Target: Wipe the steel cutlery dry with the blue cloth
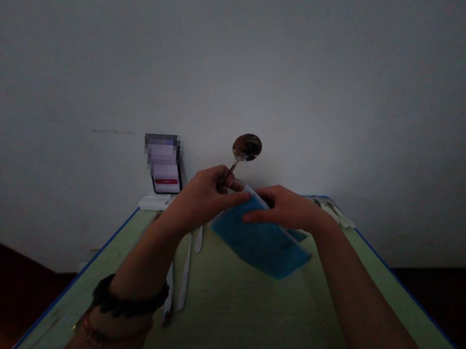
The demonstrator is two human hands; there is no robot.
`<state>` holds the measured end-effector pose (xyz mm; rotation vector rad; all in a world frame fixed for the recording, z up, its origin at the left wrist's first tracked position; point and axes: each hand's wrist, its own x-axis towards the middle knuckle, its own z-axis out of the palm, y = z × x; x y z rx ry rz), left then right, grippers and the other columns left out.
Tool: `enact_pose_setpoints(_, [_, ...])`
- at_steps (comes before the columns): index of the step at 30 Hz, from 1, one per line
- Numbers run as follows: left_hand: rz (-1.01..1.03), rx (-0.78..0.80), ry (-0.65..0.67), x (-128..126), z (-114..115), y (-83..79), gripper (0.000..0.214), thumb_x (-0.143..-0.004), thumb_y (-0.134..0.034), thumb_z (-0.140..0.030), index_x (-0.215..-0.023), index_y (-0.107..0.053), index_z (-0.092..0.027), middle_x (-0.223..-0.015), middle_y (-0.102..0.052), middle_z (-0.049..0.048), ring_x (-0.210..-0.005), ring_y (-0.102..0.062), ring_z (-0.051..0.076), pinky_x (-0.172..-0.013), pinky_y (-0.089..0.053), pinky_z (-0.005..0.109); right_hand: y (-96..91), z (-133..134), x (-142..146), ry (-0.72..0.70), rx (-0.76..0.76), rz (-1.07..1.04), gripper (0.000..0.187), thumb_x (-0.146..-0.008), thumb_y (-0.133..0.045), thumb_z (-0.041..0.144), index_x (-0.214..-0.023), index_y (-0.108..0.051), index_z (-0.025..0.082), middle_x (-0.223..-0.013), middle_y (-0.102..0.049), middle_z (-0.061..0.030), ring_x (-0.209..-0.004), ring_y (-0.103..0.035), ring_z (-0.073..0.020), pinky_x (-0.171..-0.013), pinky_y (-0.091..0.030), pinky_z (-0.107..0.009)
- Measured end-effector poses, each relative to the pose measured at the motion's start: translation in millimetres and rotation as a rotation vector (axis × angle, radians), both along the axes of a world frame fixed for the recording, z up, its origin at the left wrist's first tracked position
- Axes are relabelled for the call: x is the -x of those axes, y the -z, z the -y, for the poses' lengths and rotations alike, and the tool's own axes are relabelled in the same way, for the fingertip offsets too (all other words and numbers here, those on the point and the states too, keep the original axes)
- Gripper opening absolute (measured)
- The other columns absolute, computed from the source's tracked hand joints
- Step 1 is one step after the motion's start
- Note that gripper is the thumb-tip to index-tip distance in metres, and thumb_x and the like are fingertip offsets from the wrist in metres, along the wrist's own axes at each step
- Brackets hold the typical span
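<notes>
My left hand [204, 196] is closed round the handle of a metal spoon [246, 148], whose bowl stands up above both hands against the wall. My right hand [284, 208] grips a folded blue cloth [262, 245], with fingers pinched on its upper edge right beside the left hand. The cloth hangs down from the hands over the green table [224, 311]. The lower part of the spoon handle is hidden inside the hands and cloth.
Several pieces of cutlery [185, 277] lie on the table under my left forearm. A phone [165, 178] stands on a white stand at the table's far left corner. More pale utensils [335, 211] lie at the far right corner. A plain wall rises behind.
</notes>
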<state>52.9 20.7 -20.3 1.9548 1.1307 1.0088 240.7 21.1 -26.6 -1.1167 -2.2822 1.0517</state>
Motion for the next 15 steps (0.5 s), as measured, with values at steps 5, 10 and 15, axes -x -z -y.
enact_pose_setpoints(5, [-0.029,-0.035,-0.067,0,1,-1.6,0.026,-0.066,-0.063,-0.032,-0.064,-0.041,-0.018,-0.067,-0.056,-0.0021,-0.058,-0.053,0.010,-0.050,-0.039,0.021,2.3,-1,-8,-0.005,0.031,-0.088,0.036,-0.076,-0.049,0.049,-0.088,-0.056,0.015,-0.071,-0.055,-0.0009,-0.060,-0.049,-0.0096,-0.052,-0.040,-0.021])
enact_pose_setpoints(10, [-0.071,-0.061,-0.102,-1,4,-4.1,0.023,-0.068,-0.060,-0.028,-0.061,-0.040,-0.018,-0.057,-0.047,-0.0059,-0.050,-0.046,0.007,-0.046,-0.034,0.019,3.4,-1,-11,-0.048,0.046,-0.079,0.030,-0.078,-0.048,0.045,-0.081,-0.054,0.015,-0.063,-0.049,0.0025,-0.054,-0.044,-0.0073,-0.048,-0.036,-0.020])
enact_pose_setpoints(15, [-0.076,-0.088,-0.107,-1,4,-3.0,0.026,-0.068,-0.060,-0.031,-0.059,-0.040,-0.019,-0.056,-0.049,-0.0057,-0.052,-0.049,0.008,-0.047,-0.035,0.020,2.6,0,-11,-0.089,0.090,-0.132,0.027,-0.076,-0.053,0.042,-0.085,-0.055,0.016,-0.072,-0.055,0.0007,-0.062,-0.051,-0.0093,-0.056,-0.042,-0.022])
